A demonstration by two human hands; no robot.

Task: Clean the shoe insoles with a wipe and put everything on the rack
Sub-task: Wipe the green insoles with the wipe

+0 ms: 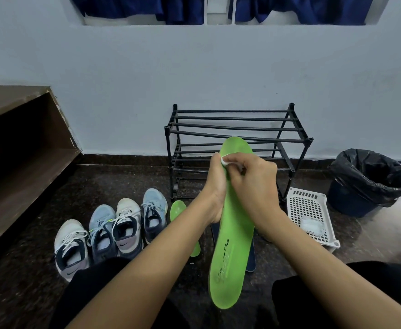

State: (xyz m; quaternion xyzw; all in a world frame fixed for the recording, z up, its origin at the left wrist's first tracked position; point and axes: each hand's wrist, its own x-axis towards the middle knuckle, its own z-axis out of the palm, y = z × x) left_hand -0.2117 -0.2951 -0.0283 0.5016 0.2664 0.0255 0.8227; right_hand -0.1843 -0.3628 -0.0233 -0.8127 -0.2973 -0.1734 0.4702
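Observation:
My left hand (215, 186) grips a long green insole (232, 252) from behind, holding it upright in front of me, toe end up. My right hand (251, 184) pinches a small white wipe (225, 160) against the upper part of the insole's face. A second green insole (178, 208) lies on the floor behind my left forearm, partly hidden. A dark insole (251, 257) lies flat on the floor under the held one. The black two-tier shoe rack (237, 138) stands against the wall, its bars bare.
Several sneakers (113, 229) stand in a row on the dark floor at left. A white perforated basket (311, 214) with a wipe packet sits right of the rack. A bin with a black liner (370, 179) stands at far right. A wooden step (23, 148) rises at left.

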